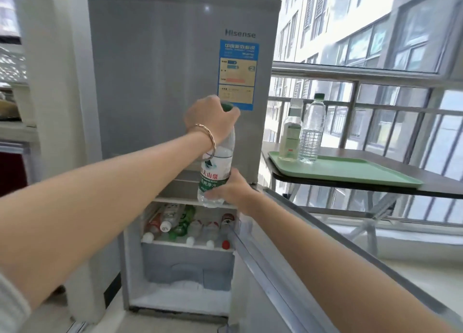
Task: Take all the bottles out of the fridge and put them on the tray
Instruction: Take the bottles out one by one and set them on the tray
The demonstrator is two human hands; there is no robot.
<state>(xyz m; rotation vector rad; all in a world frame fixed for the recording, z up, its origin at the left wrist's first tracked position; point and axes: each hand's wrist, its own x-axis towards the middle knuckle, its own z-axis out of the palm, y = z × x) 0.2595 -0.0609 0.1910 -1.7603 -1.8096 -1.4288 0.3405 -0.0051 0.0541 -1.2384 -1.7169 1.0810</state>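
Left hand [211, 118] is wrapped over the top of a water bottle [216, 172], fingers closed around its green cap, gold bangle [208, 137] on the wrist. The bottle is upright, clear with a green-and-white label, held in the air in front of the grey fridge [160, 82], just above the open lower compartment. Right hand [231, 188] grips the same bottle at its lower body, from 4 o'clock of the label, fingers curled round the base.

At 6 o'clock of the held bottle, the fridge shelf [188, 243] holds more bottles [190, 227], lying with caps toward the camera: white caps, red caps, one green bottle among them. Exact count is hard to tell. Below that shelf is a clear drawer [188, 270], frosted at the bottom. The lower fridge door [288, 270] is swung open toward 5 o'clock.

At 3 o'clock of the fridge, a green tray [350, 169] sits on a dark table [438, 179]. Two bottles stand upright at the tray's left end, touching or nearly so: a pale-label bottle [290, 132] and, at its 3 o'clock, a clear bottle [312, 129] with a green cap.
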